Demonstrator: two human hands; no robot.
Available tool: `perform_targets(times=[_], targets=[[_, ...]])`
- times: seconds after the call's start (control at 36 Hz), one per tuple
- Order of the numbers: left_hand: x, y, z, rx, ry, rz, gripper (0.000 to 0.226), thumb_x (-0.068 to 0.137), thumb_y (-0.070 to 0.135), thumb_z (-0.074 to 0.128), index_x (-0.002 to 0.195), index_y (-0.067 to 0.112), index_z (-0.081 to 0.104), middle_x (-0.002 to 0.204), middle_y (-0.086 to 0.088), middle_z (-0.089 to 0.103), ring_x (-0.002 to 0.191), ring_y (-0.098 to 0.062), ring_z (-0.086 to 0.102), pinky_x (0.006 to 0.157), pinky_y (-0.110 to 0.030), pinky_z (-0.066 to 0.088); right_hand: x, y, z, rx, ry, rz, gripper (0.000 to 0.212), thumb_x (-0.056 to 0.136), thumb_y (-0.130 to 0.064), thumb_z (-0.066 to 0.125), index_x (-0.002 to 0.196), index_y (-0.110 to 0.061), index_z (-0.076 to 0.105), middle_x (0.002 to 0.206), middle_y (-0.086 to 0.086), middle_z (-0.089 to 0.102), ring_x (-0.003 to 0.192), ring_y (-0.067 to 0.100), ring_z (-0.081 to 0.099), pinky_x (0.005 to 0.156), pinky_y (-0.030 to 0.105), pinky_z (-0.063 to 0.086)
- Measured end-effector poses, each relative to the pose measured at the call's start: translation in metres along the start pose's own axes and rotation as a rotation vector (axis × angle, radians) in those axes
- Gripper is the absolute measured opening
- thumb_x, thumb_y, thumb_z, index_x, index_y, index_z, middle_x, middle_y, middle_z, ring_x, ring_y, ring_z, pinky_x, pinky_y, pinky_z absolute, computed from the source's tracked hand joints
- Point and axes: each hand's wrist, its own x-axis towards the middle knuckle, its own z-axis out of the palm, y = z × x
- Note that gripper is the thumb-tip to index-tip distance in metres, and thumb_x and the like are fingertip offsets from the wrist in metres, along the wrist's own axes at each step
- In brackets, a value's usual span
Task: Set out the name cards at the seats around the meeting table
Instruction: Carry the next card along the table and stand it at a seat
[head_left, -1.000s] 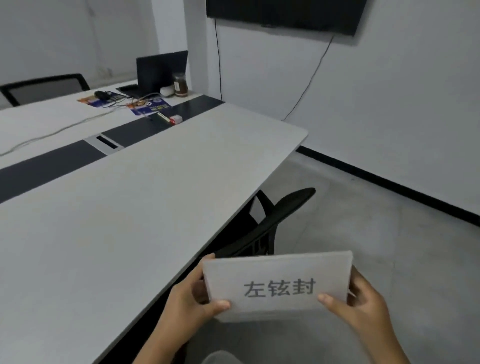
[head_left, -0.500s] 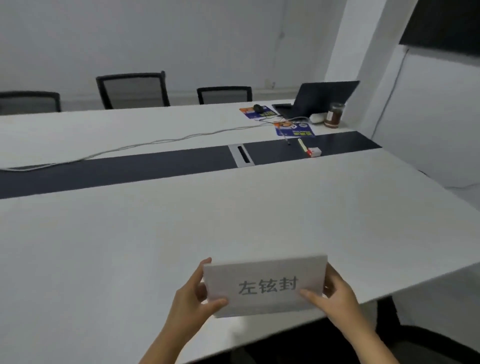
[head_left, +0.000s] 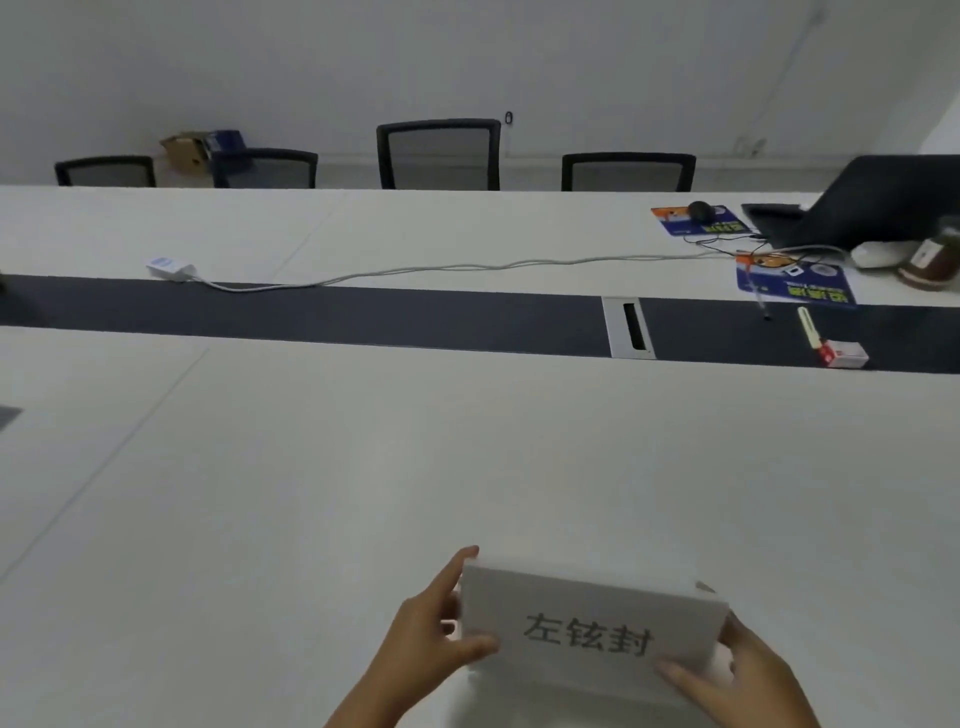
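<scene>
A white folded name card with three grey printed characters faces me, low over the near part of the long white meeting table. My left hand pinches its left end, thumb on the front face and fingers behind. My right hand pinches its right end the same way. I cannot tell whether the card's bottom edge touches the tabletop. No other name card is in view.
A dark strip with a cable slot runs along the table's middle. A white adapter and its cable, a laptop, a mouse, blue pads, a jar and a small box lie beyond. Several black chairs line the far side.
My view has swung left from the table's end to face across the table. Both hands have carried the card from beyond the table's edge to over the near tabletop.
</scene>
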Motion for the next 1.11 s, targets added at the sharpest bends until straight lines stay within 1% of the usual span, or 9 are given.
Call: perform_targets(times=[0.08,0.19,0.31,0.44,0.58,0.67,0.78,0.94,1.11], targets=[[0.000,0.000,-0.002,0.036,0.081,0.038,0.070,0.069,0.028,0.071,0.110,0.062,0.027,0.113,0.022,0.052,0.106,0.002,0.050,0.084,-0.015,0.041,-0.001,-0.003,-0.004,-0.010,0.111,-0.143,0.074,0.059,-0.017,0.081,0.119,-0.041,0.046,0.128,-0.007,0.052,0.120,0.021,0.045,0.105,0.040,0.035],[0.002,0.002,-0.005,0.052,0.141,0.124,0.058,0.072,0.030,0.070,0.120,0.045,0.040,0.118,0.037,0.037,0.110,0.021,0.035,0.097,-0.011,0.032,-0.001,-0.003,-0.002,0.053,0.153,-0.250,0.076,0.058,-0.008,0.081,0.092,-0.068,0.049,0.099,-0.056,0.047,0.106,-0.010,0.049,0.096,0.009,0.035],[0.000,0.002,-0.009,0.018,0.158,0.197,0.056,0.076,0.024,0.067,0.123,0.037,0.040,0.113,0.047,0.033,0.100,0.039,0.026,0.082,0.011,0.023,-0.006,-0.013,0.001,0.086,0.246,-0.265,0.069,0.057,-0.006,0.081,0.087,-0.063,0.055,0.092,-0.055,0.050,0.106,0.004,0.053,0.085,-0.001,0.036],[-0.011,0.011,-0.034,-0.067,0.273,0.307,0.050,0.066,0.052,0.053,0.112,0.051,0.033,0.106,0.066,0.026,0.110,0.032,0.028,0.085,0.009,0.025,-0.032,-0.058,0.014,0.011,0.370,-0.360,0.068,0.043,-0.024,0.085,0.087,-0.065,0.053,0.093,-0.057,0.047,0.105,-0.032,0.033,0.085,-0.011,0.024],[-0.022,0.003,-0.093,-0.256,0.437,0.365,0.053,0.067,0.056,0.048,0.116,0.049,0.029,0.111,0.060,0.033,0.111,0.028,0.033,0.085,0.006,0.030,-0.036,-0.129,0.062,-0.005,0.394,-0.498,0.062,0.053,-0.035,0.077,0.096,-0.067,0.046,0.095,-0.062,0.041,0.096,-0.033,0.038,0.083,-0.011,0.026],[-0.017,-0.022,-0.138,-0.322,0.497,0.356,0.049,0.069,0.050,0.043,0.115,0.051,0.026,0.115,0.049,0.041,0.109,0.027,0.036,0.083,0.006,0.032,-0.020,-0.163,0.114,0.072,0.314,-0.540,0.063,0.061,-0.032,0.075,0.110,-0.057,0.044,0.103,-0.051,0.048,0.101,-0.022,0.044,0.086,-0.007,0.029],[0.001,-0.063,-0.190,-0.379,0.509,0.270,0.042,0.070,0.042,0.048,0.107,0.053,0.032,0.115,0.032,0.040,0.100,0.025,0.042,0.082,0.002,0.036,0.014,-0.191,0.188,0.052,0.177,-0.460,0.064,0.078,-0.017,0.064,0.132,-0.027,0.032,0.129,-0.004,0.051,0.115,0.011,0.048,0.093,0.014,0.036],[0.045,-0.113,-0.228,-0.354,0.478,0.120,0.054,0.076,0.029,0.049,0.127,0.029,0.031,0.117,0.018,0.041,0.107,-0.005,0.043,0.089,-0.023,0.032,0.073,-0.193,0.264,0.110,0.067,-0.258,0.061,0.083,-0.017,0.058,0.136,-0.019,0.027,0.135,0.011,0.048,0.122,0.025,0.045,0.104,0.040,0.037],[0.094,-0.129,-0.227,-0.334,0.384,0.074,0.050,0.089,0.010,0.046,0.134,0.020,0.026,0.115,0.019,0.040,0.110,-0.007,0.039,0.089,-0.020,0.034,0.112,-0.179,0.281,0.133,0.129,-0.153,0.060,0.085,-0.015,0.056,0.136,-0.018,0.025,0.134,0.013,0.048,0.121,0.028,0.046,0.102,0.042,0.039]])
